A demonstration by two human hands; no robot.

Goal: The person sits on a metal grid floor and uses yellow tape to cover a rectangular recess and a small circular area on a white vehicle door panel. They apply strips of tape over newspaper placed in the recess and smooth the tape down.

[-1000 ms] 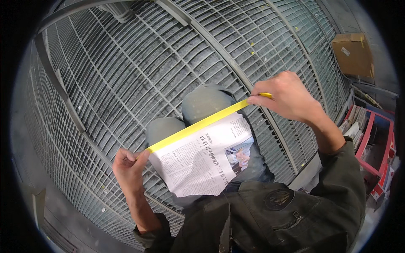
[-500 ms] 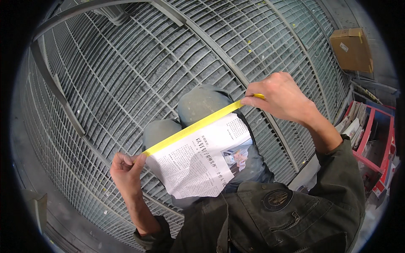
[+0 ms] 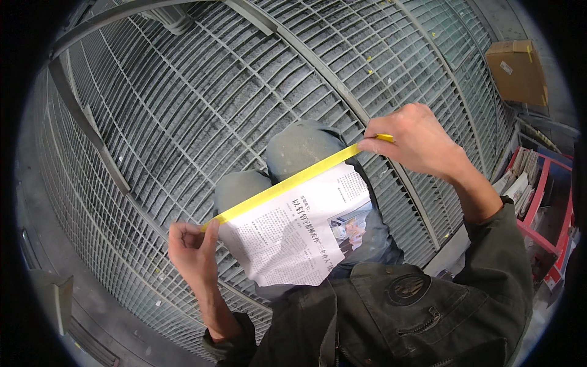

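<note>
Already, at mid-frame, the yellow strip lined the upper edge of the newspaper sheet; your left hand and right hand pinched it near both ends, neither yet released.

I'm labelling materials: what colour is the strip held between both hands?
Plain yellow; the strip shows best in the head view.

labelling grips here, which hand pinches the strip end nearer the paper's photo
The right hand, pinching the upper end of the yellow strip; the left hand pinches the lower end, farther from the photo on the paper.
</note>
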